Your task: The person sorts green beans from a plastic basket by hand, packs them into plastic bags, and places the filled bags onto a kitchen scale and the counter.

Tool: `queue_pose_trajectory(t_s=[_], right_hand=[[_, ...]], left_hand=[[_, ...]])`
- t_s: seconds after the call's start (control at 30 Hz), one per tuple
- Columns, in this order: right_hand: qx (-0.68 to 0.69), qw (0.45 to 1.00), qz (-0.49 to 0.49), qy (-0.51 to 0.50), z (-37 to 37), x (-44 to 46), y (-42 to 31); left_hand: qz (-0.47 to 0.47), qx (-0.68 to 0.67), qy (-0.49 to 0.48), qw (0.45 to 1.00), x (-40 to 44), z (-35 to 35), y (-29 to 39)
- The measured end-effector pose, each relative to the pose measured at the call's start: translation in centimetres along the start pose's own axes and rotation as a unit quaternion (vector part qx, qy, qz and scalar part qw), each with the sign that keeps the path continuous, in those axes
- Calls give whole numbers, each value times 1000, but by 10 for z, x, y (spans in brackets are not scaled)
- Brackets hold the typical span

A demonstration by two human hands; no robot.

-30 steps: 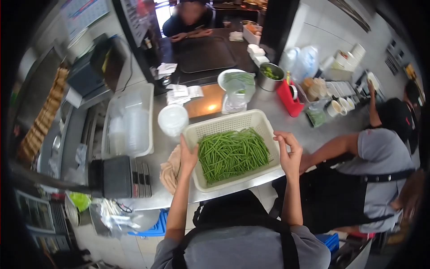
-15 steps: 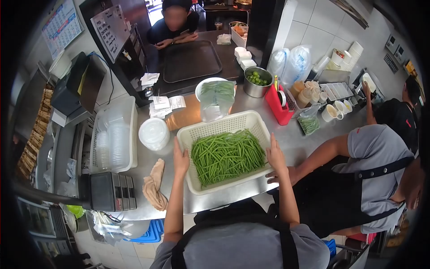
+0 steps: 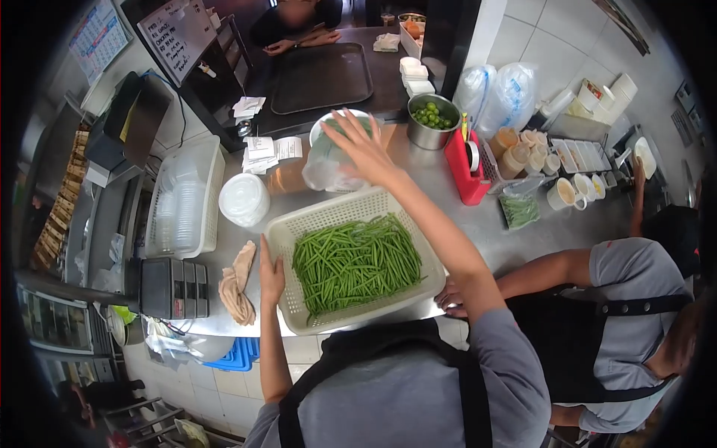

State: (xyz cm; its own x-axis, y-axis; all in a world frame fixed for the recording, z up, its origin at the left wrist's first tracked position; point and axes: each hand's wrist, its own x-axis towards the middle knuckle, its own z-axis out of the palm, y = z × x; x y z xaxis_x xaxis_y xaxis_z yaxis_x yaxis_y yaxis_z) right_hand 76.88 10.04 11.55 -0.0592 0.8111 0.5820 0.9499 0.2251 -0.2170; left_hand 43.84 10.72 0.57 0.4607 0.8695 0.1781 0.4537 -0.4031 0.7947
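Note:
A cream perforated plastic basket sits tilted at the front of the steel counter, with a broad heap of green beans inside. My left hand grips the basket's left side, fingers stretched along the outer wall. Beyond the basket's far rim, my right hand is spread open above a clear plastic bag. The bag lies against a white round bowl, partly hidden by my hand; I cannot tell whether my fingers touch it.
Left are a white lidded tub, a beige cloth and a bin of clear containers. Right are a pot of green limes, a red holder and bagged beans. A co-worker's hand rests beside the basket.
My right hand has left the basket's right side and reached forward over the bag. The bag has slumped lower. The basket appears further left in view, with my left hand still on it.

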Motion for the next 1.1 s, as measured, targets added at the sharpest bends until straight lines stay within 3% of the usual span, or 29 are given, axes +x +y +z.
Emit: queue_pose_trajectory(t_s=[0.03, 0.1, 0.13, 0.17, 0.23, 0.3, 0.33, 0.5, 0.57, 0.73, 0.83, 0.9, 1.03, 1.1], right_hand=[[-15, 999, -26, 23, 15, 12, 11], [95, 993, 48, 47, 34, 36, 37], [219, 966, 123, 50, 21, 45, 41], [337, 919, 196, 62, 0, 53, 44], [457, 811, 308, 197, -23, 61, 59], [537, 716, 362, 261, -49, 59, 85], [657, 619, 354, 244, -82, 46, 77], [605, 660, 349, 277, -185, -44, 62], [551, 642, 398, 354, -220, -81, 46], [316, 696, 504, 402, -273, -201, 74], [166, 704, 583, 372, -275, -290, 151], [124, 679, 604, 399, -266, -342, 205], [-47, 683, 622, 380, -244, -345, 226], [-88, 699, 628, 330, -213, -370, 274]], left_hand=[[-10, -1, 6, 1000, -4, -3, 0], [-18, -7, 4, 1000, -6, 0, 0], [-17, -27, 5, 999, -7, 2, -5], [-14, -48, 3, 999, -7, 4, -15], [-9, -67, -10, 998, -6, 10, -22], [-6, -53, -21, 998, -5, 3, -22], [-16, -77, -21, 997, -4, 2, -17], [-6, -129, -22, 991, -4, 2, -24], [-15, -162, -20, 987, -4, 5, -27], [-25, -165, -18, 986, -4, 1, -12], [-29, -189, -15, 981, -4, 3, -16], [-38, -200, -17, 979, -4, 4, -19], [-35, -185, -5, 982, -3, 6, -21], [-37, -165, -1, 986, -6, 4, -13]])
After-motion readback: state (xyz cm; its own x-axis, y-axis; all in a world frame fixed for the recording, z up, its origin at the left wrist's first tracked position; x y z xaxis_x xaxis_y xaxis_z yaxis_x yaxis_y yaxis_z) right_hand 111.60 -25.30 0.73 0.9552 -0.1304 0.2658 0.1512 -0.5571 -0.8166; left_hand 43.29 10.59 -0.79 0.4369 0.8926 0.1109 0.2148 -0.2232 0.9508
